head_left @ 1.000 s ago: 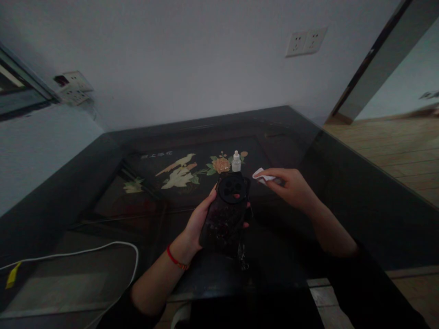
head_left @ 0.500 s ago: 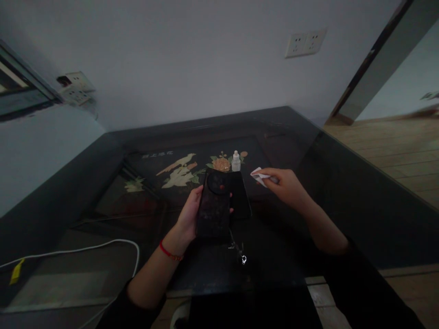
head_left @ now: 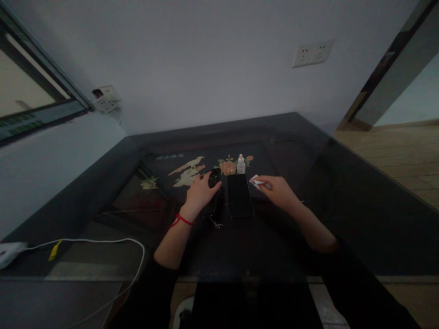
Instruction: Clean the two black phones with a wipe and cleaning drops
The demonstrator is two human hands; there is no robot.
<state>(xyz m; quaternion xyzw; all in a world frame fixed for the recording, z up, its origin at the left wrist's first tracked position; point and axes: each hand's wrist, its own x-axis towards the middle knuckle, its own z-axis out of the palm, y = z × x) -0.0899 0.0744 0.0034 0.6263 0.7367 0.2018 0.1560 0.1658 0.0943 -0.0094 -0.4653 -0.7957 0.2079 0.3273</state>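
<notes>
My left hand (head_left: 199,193), a red cord around its wrist, grips a dark phone (head_left: 215,178) from above by its upper sides. The round camera bump shows near the fingers, and a small silvery charm (head_left: 215,223) trails from the lower end. The phone is low over the table or on it; I cannot tell which. Just to its right a second black phone (head_left: 240,197) lies flat, its dark, glossy face up. My right hand (head_left: 280,193) pinches a small folded white tissue (head_left: 255,182) right of that phone's top corner. A small white dropper bottle (head_left: 241,166) stands upright behind the flat phone.
The dark glass-topped table (head_left: 343,205) carries a bird-and-flower picture (head_left: 192,171). A white cable (head_left: 103,240) with a yellow tag (head_left: 55,250) curves across the left front. Wall sockets (head_left: 313,53) are at the back.
My left hand has turned over to hold the charm-hung phone from above, and lowered it to the left, uncovering the flat phone. The right hand keeps the tissue in nearly the same place.
</notes>
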